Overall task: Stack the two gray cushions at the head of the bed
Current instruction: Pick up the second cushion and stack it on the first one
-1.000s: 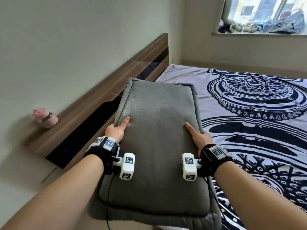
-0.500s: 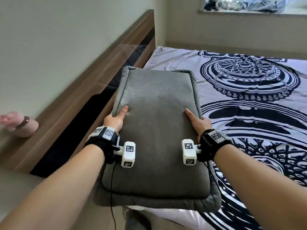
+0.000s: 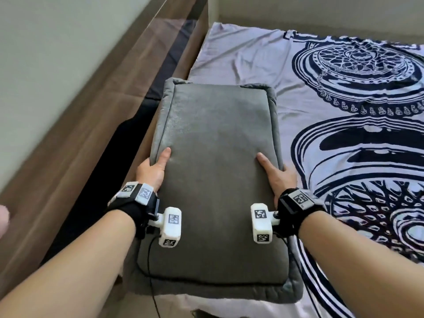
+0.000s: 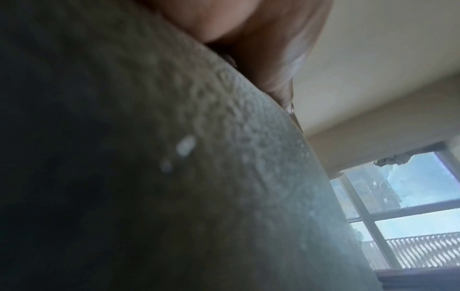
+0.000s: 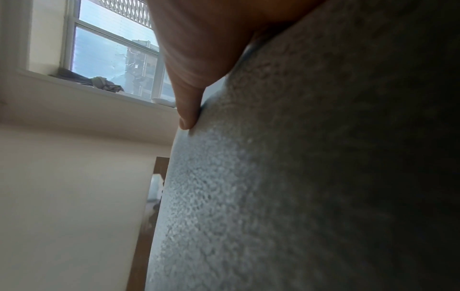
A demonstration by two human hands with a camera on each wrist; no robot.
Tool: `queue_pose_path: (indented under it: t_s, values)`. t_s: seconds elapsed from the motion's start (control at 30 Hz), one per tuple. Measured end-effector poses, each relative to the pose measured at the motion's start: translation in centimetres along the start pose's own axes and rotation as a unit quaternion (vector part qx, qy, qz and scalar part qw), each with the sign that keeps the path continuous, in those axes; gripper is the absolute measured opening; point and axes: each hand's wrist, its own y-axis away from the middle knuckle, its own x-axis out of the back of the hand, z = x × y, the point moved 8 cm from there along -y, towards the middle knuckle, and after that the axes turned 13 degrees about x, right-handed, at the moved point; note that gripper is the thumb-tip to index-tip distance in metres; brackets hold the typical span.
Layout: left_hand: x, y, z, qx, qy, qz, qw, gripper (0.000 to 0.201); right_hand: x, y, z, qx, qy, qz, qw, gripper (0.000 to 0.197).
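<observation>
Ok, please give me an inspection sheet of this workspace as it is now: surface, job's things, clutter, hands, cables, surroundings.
Surface: bed sheet, pale with dark wheel print.
Job's things: one gray cushion in view, lying along the bed's left edge; second cushion not clearly seen.
Clutter: nothing seen on the bed.
Hands: left hand and right hand grip the cushion's long sides, thumbs on top.
Cables: black cable hangs from the left wrist.
Surroundings: wooden headboard, wall, window.

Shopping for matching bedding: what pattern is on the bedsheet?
Pale lilac bedsheet with dark navy ornate circular, wheel-like motifs; clearest in the head view.
</observation>
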Motion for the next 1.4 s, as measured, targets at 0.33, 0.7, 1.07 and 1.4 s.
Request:
queue_pose_path:
  t_s: [0.33,0.7,1.07,1.4]
  values:
    - [-2.2,-14.3,-2.6,0.025,-0.037,-0.024,0.999,0.053,-10.7,-6.3,8.0,-0.011,-0.028,0.013,0.999,0.087]
    - [-2.2,-22.7,-3.2,0.003,0.022,-0.04,0.999,0.051,-16.4,-8.8,11.5,-0.006,-0.018,0.034,0.999,0.048]
    - [-1.4,-25.0,0.2,-0.044,-0.07,0.016,0.996,0.041,-21.5,-10.7,9.1,-0.017,0.0,-0.008,1.0,0.056]
    - [-1.9,-26.3,-1.4,0.033,-0.116,0.028,0.992,0.052,-22.7,-10.4,10.5,-0.045,0.08,-0.029,0.995,0.119]
